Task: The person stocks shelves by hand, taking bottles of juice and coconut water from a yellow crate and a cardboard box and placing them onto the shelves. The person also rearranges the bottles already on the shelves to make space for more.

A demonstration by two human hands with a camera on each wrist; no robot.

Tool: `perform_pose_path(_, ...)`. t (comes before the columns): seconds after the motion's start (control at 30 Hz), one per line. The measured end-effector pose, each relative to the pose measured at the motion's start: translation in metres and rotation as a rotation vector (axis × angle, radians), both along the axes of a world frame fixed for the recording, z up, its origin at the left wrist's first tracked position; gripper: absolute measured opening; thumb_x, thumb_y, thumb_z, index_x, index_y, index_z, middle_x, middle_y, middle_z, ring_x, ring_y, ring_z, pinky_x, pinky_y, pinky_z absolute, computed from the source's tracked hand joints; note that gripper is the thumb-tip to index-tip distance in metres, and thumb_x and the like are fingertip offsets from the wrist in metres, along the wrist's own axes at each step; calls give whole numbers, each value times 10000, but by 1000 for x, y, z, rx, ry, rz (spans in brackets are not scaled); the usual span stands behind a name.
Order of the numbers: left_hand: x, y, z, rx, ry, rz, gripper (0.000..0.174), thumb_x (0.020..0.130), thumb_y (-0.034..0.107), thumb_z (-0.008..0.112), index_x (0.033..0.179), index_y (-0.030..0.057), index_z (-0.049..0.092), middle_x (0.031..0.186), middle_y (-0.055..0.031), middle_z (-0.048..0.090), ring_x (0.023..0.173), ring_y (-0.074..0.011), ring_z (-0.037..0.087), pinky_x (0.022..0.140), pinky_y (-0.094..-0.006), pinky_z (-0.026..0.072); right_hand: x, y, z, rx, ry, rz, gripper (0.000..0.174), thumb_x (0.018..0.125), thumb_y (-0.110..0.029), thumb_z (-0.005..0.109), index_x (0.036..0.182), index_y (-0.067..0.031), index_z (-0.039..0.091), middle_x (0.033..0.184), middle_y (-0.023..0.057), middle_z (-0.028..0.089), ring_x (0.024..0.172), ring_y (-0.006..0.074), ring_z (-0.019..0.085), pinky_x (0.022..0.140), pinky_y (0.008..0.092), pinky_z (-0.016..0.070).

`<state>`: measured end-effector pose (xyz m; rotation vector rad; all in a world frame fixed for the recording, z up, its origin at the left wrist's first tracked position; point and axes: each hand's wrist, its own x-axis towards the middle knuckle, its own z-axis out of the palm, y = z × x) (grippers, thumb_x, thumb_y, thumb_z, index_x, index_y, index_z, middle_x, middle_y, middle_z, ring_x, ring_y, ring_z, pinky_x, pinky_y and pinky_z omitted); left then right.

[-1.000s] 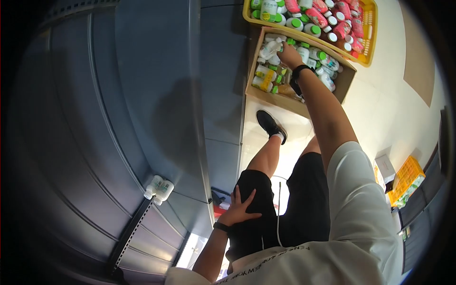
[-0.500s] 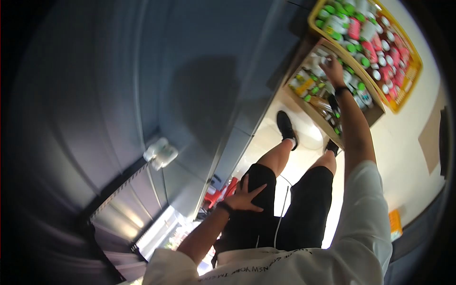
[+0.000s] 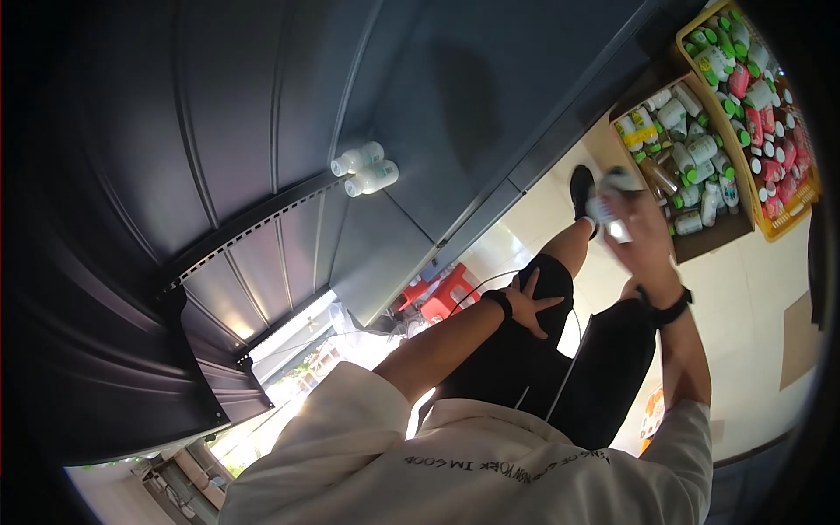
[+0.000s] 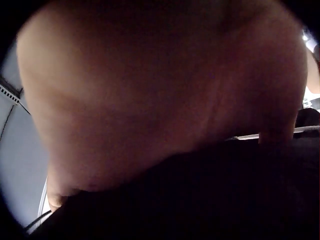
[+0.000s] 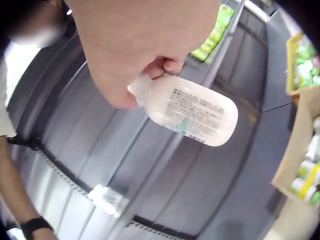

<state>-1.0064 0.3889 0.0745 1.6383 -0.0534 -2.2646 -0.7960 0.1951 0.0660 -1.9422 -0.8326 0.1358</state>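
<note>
My right hand (image 3: 643,241) is raised over the floor, blurred in the head view. It grips a white plastic bottle (image 5: 192,111) by its neck end; printed text covers the side facing the right wrist camera. Two similar white bottles (image 3: 372,178) lie side by side on the grey metal shelf (image 3: 411,131), near its slotted edge. Fingers spread, my left hand (image 3: 532,308) rests on the thigh of the black shorts (image 3: 490,359). The left wrist view is mostly filled by that hand, dark and close.
An open cardboard box (image 3: 713,247) of assorted bottles stands on the floor at right. Beyond it is a yellow basket (image 3: 798,219) of green-capped and pink bottles. Red stools (image 3: 451,293) stand past the shelf's end. Green packages (image 5: 215,35) sit on a shelf in the right wrist view.
My right hand has come up out of the cardboard box with a white bottle and moved toward my body. The head view has turned toward the shelf; my left hand stays on the thigh.
</note>
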Motion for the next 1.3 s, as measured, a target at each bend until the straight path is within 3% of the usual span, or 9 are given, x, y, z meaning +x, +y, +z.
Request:
perform_pose_path(0.1, -7, -4, 2, 13, -4, 36, 1160, 701, 836, 673, 1616, 491, 48, 1633, -286, -270, 1482, -636, -37, 1201, -666, 156, -32, 76, 29, 239, -29, 282, 542, 728, -84, 797, 1261, -82, 701, 1013, 92, 632, 913, 245, 636, 718, 353, 529)
perform_pose_path(0.2, -33, 4, -11, -14, -43, 52, 1170, 724, 813, 674, 1640, 406, 69, 1663, -279, -184, 1498, -610, -16, 1221, -647, 73, -76, 165, 26, 343, -31, 389, 547, 835, -77, 694, 1374, -92, 600, 1074, 90, 632, 952, 241, 645, 802, 377, 564)
perform_pose_path(0.23, -36, 6, -8, -29, -66, 101, 1143, 772, 717, 720, 1652, 284, 132, 1695, -250, -16, 1540, -511, 40, 1252, -565, 71, -85, 188, 28, 383, -6, 410, 514, 860, -83, 668, 1366, -67, 578, 1067, 94, 602, 937, 251, 644, 817, 375, 562)
perform_pose_path(0.37, -100, 24, -40, -212, -162, 490, 1027, 819, 584, 768, 1617, 176, 267, 1634, -216, 299, 1528, -360, 243, 1244, -440, 196, -117, 270, 18, 358, 15, 389, 416, 864, -57, 648, 1275, -22, 601, 1053, 107, 574, 913, 262, 642, 794, 382, 558)
perform_pose_path(0.53, -76, 31, -13, -302, -295, 477, 904, 858, 556, 749, 1565, 135, 376, 1482, -211, 532, 1435, -266, 425, 1196, -386, 303, -125, 331, 10, 326, 61, 393, 390, 870, -42, 626, 1257, -7, 593, 1069, 131, 573, 863, 277, 651, 758, 402, 560)
perform_pose_path(0.83, -85, 47, -29, -240, -195, 441, 1017, 819, 694, 687, 1611, 222, 258, 1594, -284, 197, 1494, -431, 202, 1216, -486, 226, -133, 376, 17, 366, 418, 457, 177, 952, -89, 557, 1081, 25, 597, 1053, 195, 593, 860, 332, 675, 757, 434, 575)
perform_pose_path(1.03, -42, 34, -7, -45, -94, 156, 1065, 802, 765, 646, 1632, 270, 199, 1627, -328, 51, 1507, -513, 122, 1219, -527, 204, -112, 284, 11, 357, 250, 339, 266, 950, -163, 613, 1162, -14, 552, 1197, 171, 588, 945, 343, 668, 801, 414, 580)
perform_pose_path(1.17, -17, 7, 3, 86, -75, -65, 1097, 791, 813, 620, 1645, 302, 159, 1650, -357, -47, 1516, -568, 68, 1221, -554, 190, -105, 131, -56, 262, 259, 124, 283, 921, -162, 639, 1191, -85, 608, 1210, 135, 606, 1065, 307, 640, 880, 380, 567)
perform_pose_path(1.3, -12, -4, -8, 112, 91, -10, 1111, 750, 865, 607, 1619, 468, 42, 1590, -381, -265, 1463, -659, -85, 1196, -651, 127, -77, -51, -137, -157, 526, -481, 323, 851, -167, 700, 1152, -62, 646, 1117, 161, 640, 1043, 386, 621, 860, 464, 516)
